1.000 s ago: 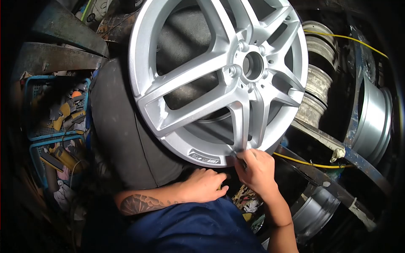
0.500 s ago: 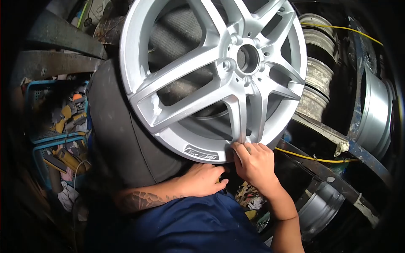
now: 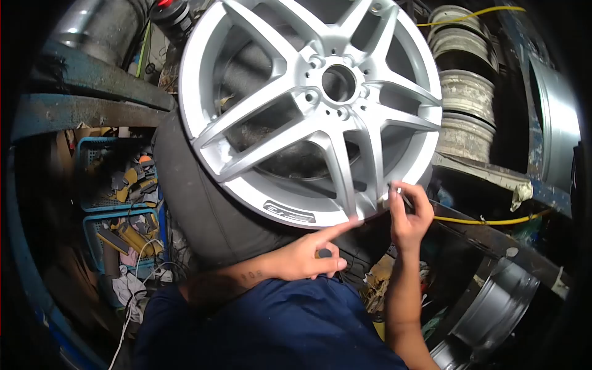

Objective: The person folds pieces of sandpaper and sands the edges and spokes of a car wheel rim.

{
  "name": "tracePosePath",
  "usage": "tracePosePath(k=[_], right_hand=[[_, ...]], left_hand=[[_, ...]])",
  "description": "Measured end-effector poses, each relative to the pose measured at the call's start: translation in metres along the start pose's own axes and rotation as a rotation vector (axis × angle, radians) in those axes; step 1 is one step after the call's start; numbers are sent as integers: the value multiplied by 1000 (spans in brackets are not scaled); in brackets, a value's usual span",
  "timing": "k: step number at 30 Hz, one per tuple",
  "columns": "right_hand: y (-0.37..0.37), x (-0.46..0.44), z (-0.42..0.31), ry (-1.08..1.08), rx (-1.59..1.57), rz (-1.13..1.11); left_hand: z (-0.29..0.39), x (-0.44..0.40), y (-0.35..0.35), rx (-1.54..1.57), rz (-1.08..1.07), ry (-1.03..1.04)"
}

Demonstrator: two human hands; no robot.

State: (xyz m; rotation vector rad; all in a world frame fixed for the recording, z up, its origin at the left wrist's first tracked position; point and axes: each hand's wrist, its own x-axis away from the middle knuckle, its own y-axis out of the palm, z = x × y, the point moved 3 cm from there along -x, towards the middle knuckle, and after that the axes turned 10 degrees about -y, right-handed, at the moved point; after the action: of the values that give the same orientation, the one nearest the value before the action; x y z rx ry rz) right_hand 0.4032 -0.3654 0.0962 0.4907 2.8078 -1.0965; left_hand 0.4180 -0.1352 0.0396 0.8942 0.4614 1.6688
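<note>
A silver multi-spoke alloy wheel rim [image 3: 290,139] lies face up in front of me, with a dark label-like patch [image 3: 288,211] on its near lip. My left hand [image 3: 308,254] is below the near edge. Its index finger stretches to the lip by a spoke's foot, while the other fingers curl around a small dark thing [image 3: 324,253], mostly hidden. Over the lip to the right, my right hand [image 3: 412,216] is closed in a pinch with a tiny dark and shiny piece [image 3: 393,189] at the fingertips, too small to name.
Under the rim is a dark padded support [image 3: 191,203]. Blue baskets [image 3: 92,217] with yellow-and-grey pieces stand at left beside a blue metal beam [image 3: 92,111]. Stacked worn rims [image 3: 462,95] are at right, with a yellow hose [image 3: 493,221] and another rim [image 3: 493,308] lower down.
My right hand has lifted off the spoke's foot and moved right, now pinching near the lip. My left index finger has stretched out to the rim. The view has shifted slightly.
</note>
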Motion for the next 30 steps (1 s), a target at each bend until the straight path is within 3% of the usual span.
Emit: tracePosePath(k=[1,4,6,9,11,17,21,30], right_hand=[[7,6,20,107,-78,155],[38,7,32,49,-120,425],[46,1,24,-45,-59,392],[39,2,26,24,-148,321],[36,2,24,-102,-93,308],[34,3,27,-144,-75,353],[34,1,26,-154,-61,377],[32,-1,25,-229,-19,357]], left_hand=[[9,4,2,94,31,-98],[9,-1,3,-4,181,-145],[12,-1,7,16,249,-204],[12,-9,18,208,177,-264],[11,-13,25,348,134,-229],[6,-11,37,468,64,-143],[7,-17,39,496,244,-154],[7,-21,58,458,218,-111]])
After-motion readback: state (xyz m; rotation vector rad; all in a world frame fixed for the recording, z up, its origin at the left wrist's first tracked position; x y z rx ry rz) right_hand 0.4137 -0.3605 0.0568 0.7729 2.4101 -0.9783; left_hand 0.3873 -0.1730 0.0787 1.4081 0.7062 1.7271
